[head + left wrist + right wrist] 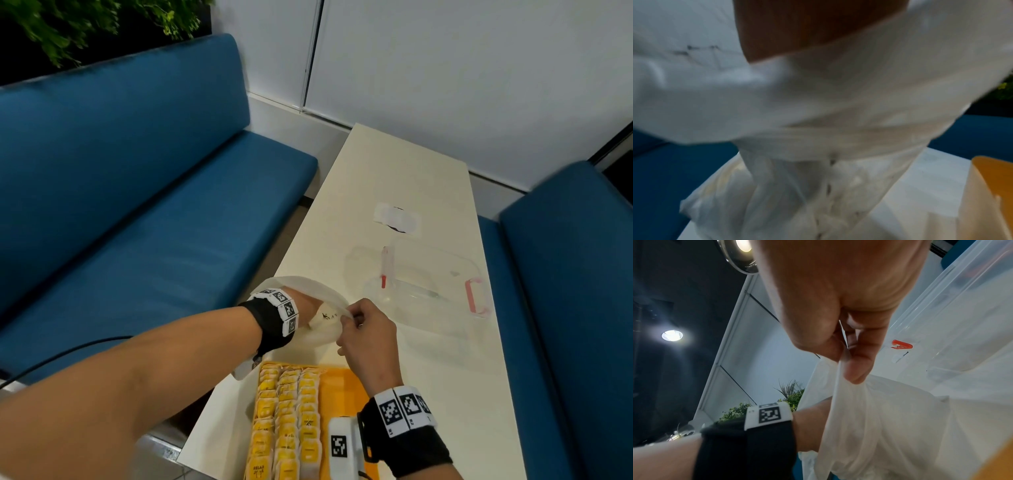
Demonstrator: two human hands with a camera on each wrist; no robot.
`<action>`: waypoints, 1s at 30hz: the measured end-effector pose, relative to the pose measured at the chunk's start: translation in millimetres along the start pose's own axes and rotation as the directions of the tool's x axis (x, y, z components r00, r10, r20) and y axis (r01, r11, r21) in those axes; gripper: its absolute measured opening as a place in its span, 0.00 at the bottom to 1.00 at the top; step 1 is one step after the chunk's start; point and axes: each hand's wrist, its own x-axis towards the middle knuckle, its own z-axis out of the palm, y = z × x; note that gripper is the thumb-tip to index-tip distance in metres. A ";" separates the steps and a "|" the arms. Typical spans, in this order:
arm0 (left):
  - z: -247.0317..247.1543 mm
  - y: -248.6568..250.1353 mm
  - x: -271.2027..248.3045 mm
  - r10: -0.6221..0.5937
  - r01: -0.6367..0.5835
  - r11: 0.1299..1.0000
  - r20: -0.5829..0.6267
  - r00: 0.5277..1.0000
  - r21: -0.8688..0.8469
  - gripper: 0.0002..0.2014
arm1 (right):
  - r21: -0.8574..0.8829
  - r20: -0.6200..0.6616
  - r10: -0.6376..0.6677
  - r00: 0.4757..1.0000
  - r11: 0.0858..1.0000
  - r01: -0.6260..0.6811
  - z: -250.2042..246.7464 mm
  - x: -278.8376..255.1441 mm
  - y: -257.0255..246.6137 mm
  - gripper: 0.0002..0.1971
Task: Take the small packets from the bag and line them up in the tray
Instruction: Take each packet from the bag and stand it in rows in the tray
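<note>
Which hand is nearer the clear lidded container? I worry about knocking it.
Right. The right hand pinches the bag rim beside the container; the left hand is inside the bag, farther away.

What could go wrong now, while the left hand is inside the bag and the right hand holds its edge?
1. The right hand only pinches the thin rim of the bag; the film might slip or tear as the left hand pulls out.
2. The bag hangs close above the yellow tray; dragging it may disturb the lined-up packets.
3. The left hand's fingers are hidden inside the bag, so a packet could be gripped poorly and fall.
</note>
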 end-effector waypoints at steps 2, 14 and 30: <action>-14.7 2.6 -10.6 0.035 -0.036 0.999 -0.011 0.999 -0.037 0.18 | 0.011 0.000 0.017 1.000 1.000 -0.017 -3.2 2.7 -2.5 0.08; -52.3 4.4 -85.2 0.040 -0.312 0.713 -0.408 0.912 -0.628 0.06 | 0.058 0.000 0.103 0.995 0.993 -0.103 -14.5 18.4 5.3 0.06; -1.4 19.6 -159.6 0.043 -0.030 -0.653 -0.076 0.996 -0.757 0.10 | 0.085 0.068 -0.240 0.968 0.968 0.234 -33.0 -41.9 -1.2 0.17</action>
